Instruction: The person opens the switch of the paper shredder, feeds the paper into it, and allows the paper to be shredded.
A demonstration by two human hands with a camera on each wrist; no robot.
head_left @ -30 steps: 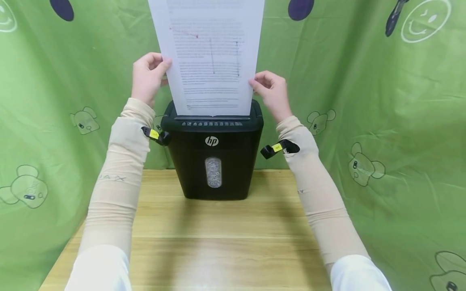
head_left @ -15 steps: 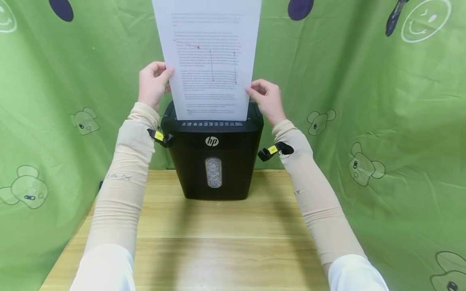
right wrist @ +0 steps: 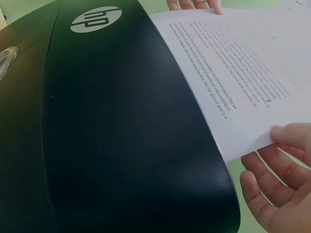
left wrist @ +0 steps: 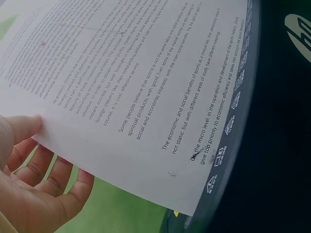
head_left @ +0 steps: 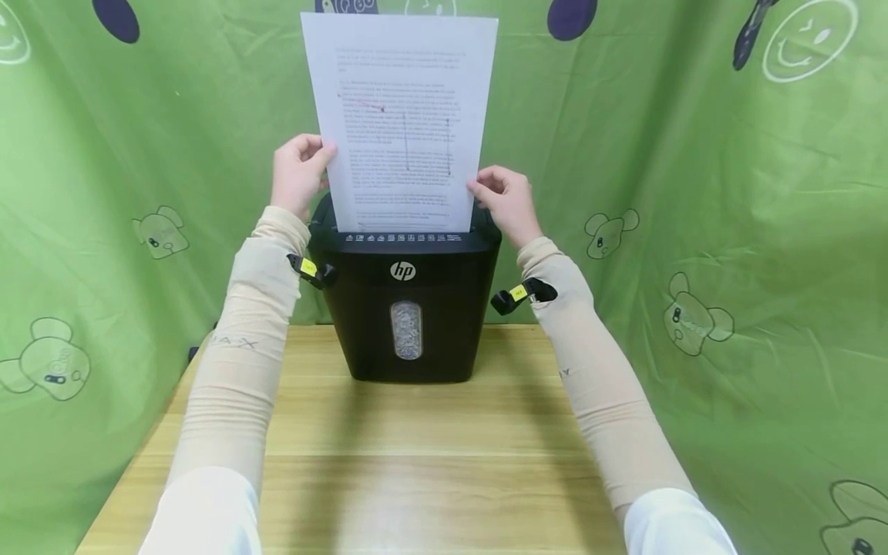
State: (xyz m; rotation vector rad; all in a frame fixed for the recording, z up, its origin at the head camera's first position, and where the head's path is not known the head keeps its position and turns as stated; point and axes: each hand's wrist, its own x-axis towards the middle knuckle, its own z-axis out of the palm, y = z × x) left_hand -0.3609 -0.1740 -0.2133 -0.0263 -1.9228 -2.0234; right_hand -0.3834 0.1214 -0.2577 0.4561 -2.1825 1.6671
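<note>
A printed sheet of paper (head_left: 402,108) stands upright over the top of a black HP paper shredder (head_left: 409,308). Its lower edge is right at the shredder's top, just above the row of icons. The left hand (head_left: 298,173) pinches the sheet's left edge between thumb and fingers. On the opposite edge, a little lower, the right hand (head_left: 506,202) pinches it the same way. In the left wrist view the thumb of the left hand (left wrist: 34,179) lies on the printed side. The right wrist view shows the right hand (right wrist: 282,170) at the sheet's corner side, near the shredder.
The shredder stands at the back of a wooden table (head_left: 430,455). A small window (head_left: 407,330) in its front shows shredded paper inside. Green patterned cloth (head_left: 763,231) hangs behind and on both sides. Black wrist cameras sit on both sleeves.
Both hands have moved down and slightly inward with the sheet. It has come lower over the shredder, and its top edge now shows in the head view.
</note>
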